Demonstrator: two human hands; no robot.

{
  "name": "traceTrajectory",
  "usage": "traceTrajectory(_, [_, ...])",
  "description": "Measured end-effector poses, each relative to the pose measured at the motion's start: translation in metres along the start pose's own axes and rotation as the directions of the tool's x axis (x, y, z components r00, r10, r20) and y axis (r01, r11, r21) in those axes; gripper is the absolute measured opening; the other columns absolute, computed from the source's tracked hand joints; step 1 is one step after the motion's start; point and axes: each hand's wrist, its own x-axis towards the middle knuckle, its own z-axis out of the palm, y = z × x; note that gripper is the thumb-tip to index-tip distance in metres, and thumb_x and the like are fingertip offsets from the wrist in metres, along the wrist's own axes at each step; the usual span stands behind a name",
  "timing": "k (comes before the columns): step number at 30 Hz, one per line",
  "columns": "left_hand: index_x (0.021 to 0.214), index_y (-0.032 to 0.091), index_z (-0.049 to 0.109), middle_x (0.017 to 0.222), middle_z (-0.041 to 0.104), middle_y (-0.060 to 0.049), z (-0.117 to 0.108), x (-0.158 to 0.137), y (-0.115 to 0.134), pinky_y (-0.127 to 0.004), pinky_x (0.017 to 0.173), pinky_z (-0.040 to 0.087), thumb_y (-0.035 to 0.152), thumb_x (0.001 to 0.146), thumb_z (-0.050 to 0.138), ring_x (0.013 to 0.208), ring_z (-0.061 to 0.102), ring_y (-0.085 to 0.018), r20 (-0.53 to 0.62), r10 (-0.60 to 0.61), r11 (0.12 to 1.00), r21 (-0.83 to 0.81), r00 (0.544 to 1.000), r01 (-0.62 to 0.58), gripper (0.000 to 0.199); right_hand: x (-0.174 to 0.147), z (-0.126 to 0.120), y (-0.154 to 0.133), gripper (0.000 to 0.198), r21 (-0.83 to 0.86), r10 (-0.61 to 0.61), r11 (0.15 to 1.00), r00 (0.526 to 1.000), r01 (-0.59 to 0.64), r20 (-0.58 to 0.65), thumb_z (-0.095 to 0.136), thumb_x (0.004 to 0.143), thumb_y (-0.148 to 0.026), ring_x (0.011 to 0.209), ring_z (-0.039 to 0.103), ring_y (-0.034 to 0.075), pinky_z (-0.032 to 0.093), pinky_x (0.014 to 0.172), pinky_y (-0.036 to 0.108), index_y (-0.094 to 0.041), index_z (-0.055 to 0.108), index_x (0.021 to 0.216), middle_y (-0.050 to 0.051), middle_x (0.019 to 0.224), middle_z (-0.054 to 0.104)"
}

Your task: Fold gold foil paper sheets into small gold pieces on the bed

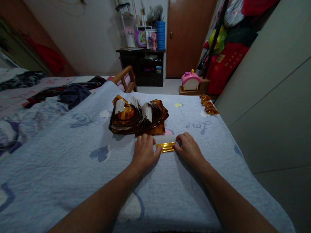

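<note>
Between my hands lies a small sheet of gold foil paper (167, 147), its near edge folded up gold side out and its far strip pale. My left hand (145, 150) grips the sheet's left end, thumb on the gold fold. At the right end, my right hand (189, 149) pinches the same sheet between thumb and fingers. Just beyond my left hand sits a thick, loosely curled stack of gold foil paper (138, 118), with pale backs showing in places. Several crumpled or folded gold foil pieces (209, 105) rest at the far right corner of the bed.
A light blue quilt (102, 187) with hearts and lettering covers the bed under my hands. Dark clothes (75, 95) lie to the left. A white cabinet (272, 97) borders the right side. Past the far edge stand a wooden chair (125, 79), a dark shelf (148, 69) and a pink toy (191, 81).
</note>
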Motion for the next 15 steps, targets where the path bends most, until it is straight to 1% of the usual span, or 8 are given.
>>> traceTrajectory(2, [0.085,0.019,0.057,0.094,0.055,-0.008,0.0005,0.0006,-0.0012,-0.042,0.086,0.042,0.033,0.082,0.067,0.095,0.049,-0.029,0.013,-0.018,1.0,-0.02,1.0,0.018,0.017,0.0004,-0.0006,-0.0001,0.006,-0.007,0.007,1.0,1.0,-0.007,0.016,0.068,0.083,-0.02,0.09,0.058,0.023,0.045,0.08,0.034,-0.019,0.063,0.086,0.007,0.091,0.06])
traceTrajectory(5, [0.084,0.019,0.059,0.096,0.057,-0.007,0.0007,0.0024,-0.0031,-0.041,0.088,0.041,0.034,0.081,0.068,0.098,0.05,-0.029,0.033,-0.051,0.994,-0.092,0.998,0.054,0.017,0.0014,-0.0004,-0.0001,0.005,-0.004,0.013,1.0,0.999,-0.013,0.033,0.068,0.083,-0.019,0.09,0.058,0.022,0.044,0.08,0.032,-0.019,0.064,0.086,0.006,0.091,0.061])
traceTrajectory(10, [0.084,0.021,0.06,0.098,0.062,-0.006,-0.0054,0.0069,-0.0017,-0.039,0.091,0.04,0.033,0.077,0.074,0.103,0.054,-0.029,0.104,-0.129,0.975,-0.17,0.986,0.145,0.02,0.0031,0.0008,0.0013,0.006,0.007,0.028,1.0,0.998,-0.028,0.056,0.068,0.083,-0.019,0.091,0.057,0.022,0.042,0.082,0.031,-0.018,0.065,0.087,0.007,0.092,0.062])
traceTrajectory(12, [0.087,0.021,0.058,0.097,0.064,-0.005,-0.0079,0.0084,-0.0001,-0.038,0.089,0.041,0.03,0.075,0.075,0.102,0.055,-0.028,0.119,-0.148,0.961,-0.217,0.982,0.171,0.023,0.0035,0.0009,0.0016,0.006,0.008,0.033,0.999,0.997,-0.034,0.063,0.068,0.083,-0.019,0.092,0.057,0.022,0.042,0.082,0.031,-0.017,0.065,0.088,0.007,0.093,0.062])
traceTrajectory(15, [0.1,0.021,0.053,0.095,0.064,-0.002,-0.0087,0.01,0.0011,-0.036,0.086,0.042,0.022,0.073,0.075,0.096,0.059,-0.025,0.129,-0.148,0.923,-0.337,0.981,0.184,0.035,0.0038,0.0006,0.0015,0.006,0.01,0.036,0.999,0.997,-0.037,0.071,0.068,0.083,-0.018,0.092,0.057,0.022,0.041,0.083,0.031,-0.017,0.066,0.088,0.007,0.093,0.062])
